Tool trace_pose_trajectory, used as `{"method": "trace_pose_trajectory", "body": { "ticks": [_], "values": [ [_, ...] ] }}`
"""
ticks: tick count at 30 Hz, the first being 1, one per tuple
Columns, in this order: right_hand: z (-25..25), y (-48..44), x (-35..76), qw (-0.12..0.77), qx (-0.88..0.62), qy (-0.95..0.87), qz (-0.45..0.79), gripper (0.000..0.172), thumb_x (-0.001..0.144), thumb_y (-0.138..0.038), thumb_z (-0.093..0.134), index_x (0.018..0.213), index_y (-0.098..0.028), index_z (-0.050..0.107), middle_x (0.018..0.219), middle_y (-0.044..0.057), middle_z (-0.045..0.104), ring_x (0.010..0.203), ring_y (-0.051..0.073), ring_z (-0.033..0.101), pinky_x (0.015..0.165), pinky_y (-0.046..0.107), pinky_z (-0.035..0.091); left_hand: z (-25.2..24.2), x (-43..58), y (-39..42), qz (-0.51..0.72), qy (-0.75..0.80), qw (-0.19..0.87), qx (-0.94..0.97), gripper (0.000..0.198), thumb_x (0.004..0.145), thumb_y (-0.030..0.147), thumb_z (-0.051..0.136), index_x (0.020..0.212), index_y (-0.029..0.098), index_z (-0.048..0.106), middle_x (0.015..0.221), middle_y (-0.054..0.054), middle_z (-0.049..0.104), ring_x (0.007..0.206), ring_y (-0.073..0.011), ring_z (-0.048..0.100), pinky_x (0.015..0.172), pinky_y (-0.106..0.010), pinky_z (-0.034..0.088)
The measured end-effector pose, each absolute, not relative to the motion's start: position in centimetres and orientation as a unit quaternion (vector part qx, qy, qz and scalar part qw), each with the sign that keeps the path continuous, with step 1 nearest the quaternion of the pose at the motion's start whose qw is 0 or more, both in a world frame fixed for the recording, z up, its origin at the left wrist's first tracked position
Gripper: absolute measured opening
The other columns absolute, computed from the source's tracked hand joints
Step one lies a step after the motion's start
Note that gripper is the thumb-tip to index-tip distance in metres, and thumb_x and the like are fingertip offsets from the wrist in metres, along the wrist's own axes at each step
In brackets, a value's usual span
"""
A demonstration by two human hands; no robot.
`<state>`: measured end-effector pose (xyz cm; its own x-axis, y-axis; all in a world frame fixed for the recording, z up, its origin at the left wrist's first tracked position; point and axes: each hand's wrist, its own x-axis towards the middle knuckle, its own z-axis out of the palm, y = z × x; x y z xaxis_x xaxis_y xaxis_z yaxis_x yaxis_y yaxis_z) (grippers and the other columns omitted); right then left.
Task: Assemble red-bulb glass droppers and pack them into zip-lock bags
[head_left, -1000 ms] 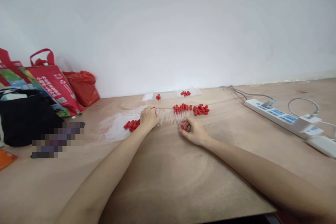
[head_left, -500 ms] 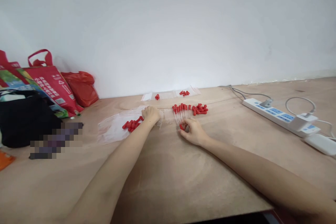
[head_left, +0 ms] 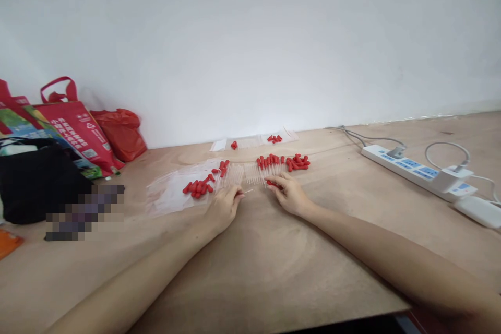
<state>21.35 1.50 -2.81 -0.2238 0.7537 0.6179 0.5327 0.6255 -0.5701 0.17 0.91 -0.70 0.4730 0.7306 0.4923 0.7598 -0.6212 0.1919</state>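
Note:
On the wooden table [head_left: 258,250] lies a row of clear thin tubes [head_left: 250,173], some capped with red bulbs [head_left: 274,160]. My left hand [head_left: 225,204] is closed in a pinch on one clear tube, its tip sticking out to the right, just in front of the row. My right hand [head_left: 288,194] sits curled beside it, pinching a small red bulb [head_left: 271,183] at the near edge of the row. A pile of loose red bulbs [head_left: 198,188] lies left of my left hand on a clear plastic bag [head_left: 168,193].
More red bulbs [head_left: 299,163] lie right of the row; small bags [head_left: 254,141] with a few bulbs sit near the wall. A white power strip [head_left: 418,172] with cables is at right. Red shopping bags [head_left: 78,128] and a black bag [head_left: 35,180] stand at left.
My left hand has drawn back from the far end of the tube row toward me, now holding a tube. My right hand has shifted slightly forward to the row's edge.

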Motion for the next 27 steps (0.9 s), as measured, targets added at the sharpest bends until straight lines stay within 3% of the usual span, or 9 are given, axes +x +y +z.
{"method": "trace_pose_trajectory", "body": {
  "ticks": [5, 14, 27],
  "values": [
    [-2.3, 0.8, 21.1, 0.438, -0.391, -0.797, 0.143, 0.016, 0.08, -0.02, 0.049, 0.088, -0.016, 0.062, 0.078, 0.005, 0.054, 0.071, 0.014, 0.052, 0.065, 0.027, 0.044, -1.0, -0.5, 0.1, -0.352, -0.344, 0.043, -0.87, 0.02, 0.087, 0.022, 0.037, 0.099, 0.017, 0.052, 0.088, -0.005, 0.062, 0.08, -0.0155, 0.058, 0.07, -0.027, 0.045],
    [-1.8, -0.2, 20.7, 0.434, -0.321, -0.821, 0.186, 0.02, 0.08, -0.018, 0.048, 0.095, -0.019, 0.062, 0.086, 0.006, 0.059, 0.077, 0.013, 0.055, 0.072, 0.028, 0.045, -0.9, 0.4, -0.3, -0.344, -0.305, 0.057, -0.886, 0.019, 0.086, 0.017, 0.039, 0.095, 0.017, 0.055, 0.081, -0.003, 0.062, 0.073, -0.0139, 0.056, 0.066, -0.027, 0.045],
    [-1.9, -0.4, 20.5, 0.454, -0.308, -0.813, 0.194, 0.013, 0.079, -0.024, 0.052, 0.082, -0.018, 0.063, 0.077, 0.004, 0.063, 0.07, 0.012, 0.056, 0.066, 0.025, 0.045, -1.5, 0.4, -0.3, -0.373, -0.276, 0.038, -0.885, 0.018, 0.084, 0.017, 0.043, 0.095, 0.017, 0.058, 0.077, -0.003, 0.063, 0.069, -0.0121, 0.056, 0.063, -0.025, 0.046]
  ]
}}
